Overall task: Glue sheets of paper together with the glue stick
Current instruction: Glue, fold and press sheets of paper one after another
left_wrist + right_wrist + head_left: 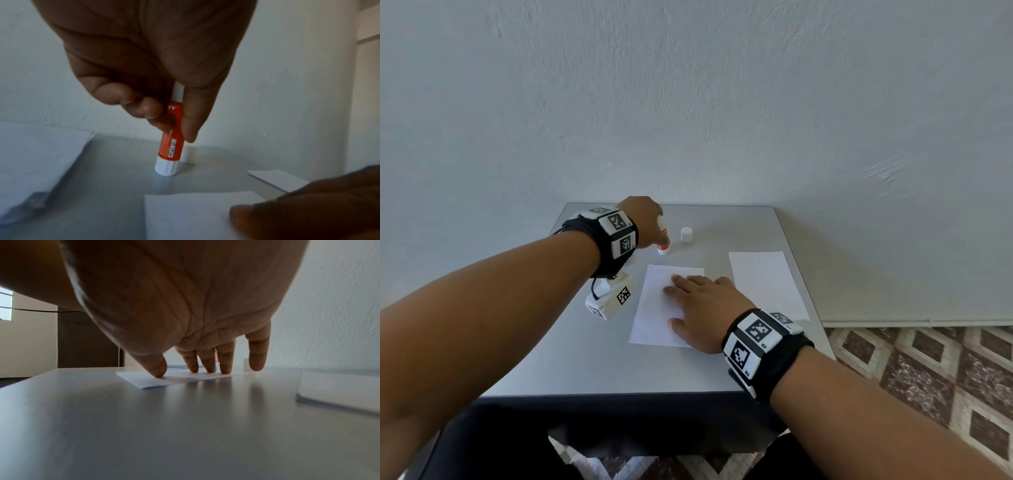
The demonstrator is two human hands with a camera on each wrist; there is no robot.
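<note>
Right hand flat on near sheet; left hand grips glue stick upright, just far-left of sheet.

Matt paper sheet on smooth, faintly glossy table

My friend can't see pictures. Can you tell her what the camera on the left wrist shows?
The left hand holds an orange and white glue stick upright, its base on the grey table. Its white cap stands just behind it. In front lies a paper sheet, with the right hand resting on it.
</note>
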